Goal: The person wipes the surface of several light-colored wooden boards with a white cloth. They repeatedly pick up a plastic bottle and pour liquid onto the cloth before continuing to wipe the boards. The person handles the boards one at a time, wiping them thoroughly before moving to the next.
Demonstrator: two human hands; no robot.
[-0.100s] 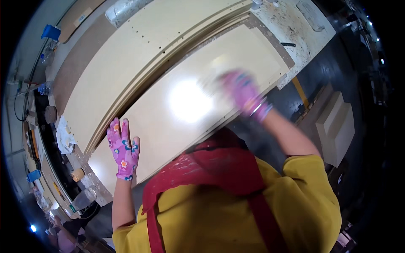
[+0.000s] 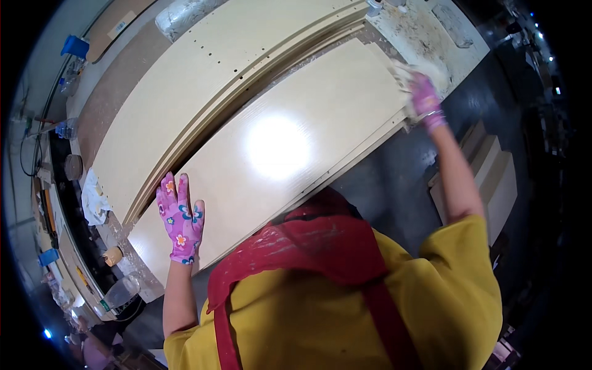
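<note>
A pale cream board [image 2: 320,98] lies slantwise across the worktable, on top of at least one more board. My left hand [image 2: 182,217], in a pink flowered glove, rests flat on its left end with the fingers stretched out. At the far right end is my right hand [image 2: 424,95], gloved the same way and blurred by motion. Its fingers are closed on a whitish cloth [image 2: 402,75] that touches the board's end. A bright lamp glare covers the middle of the board.
Behind lies a stack of drilled cream boards [image 2: 179,92], a narrow gap away. A white crumpled cloth [image 2: 95,198], a tan roll [image 2: 113,256] and a clear plastic container [image 2: 122,291] are at the left. More boards [image 2: 496,185] stand on the floor at right.
My right hand has swept with the cloth from the middle of the board out to its far right end. My left hand has stayed in place.
</note>
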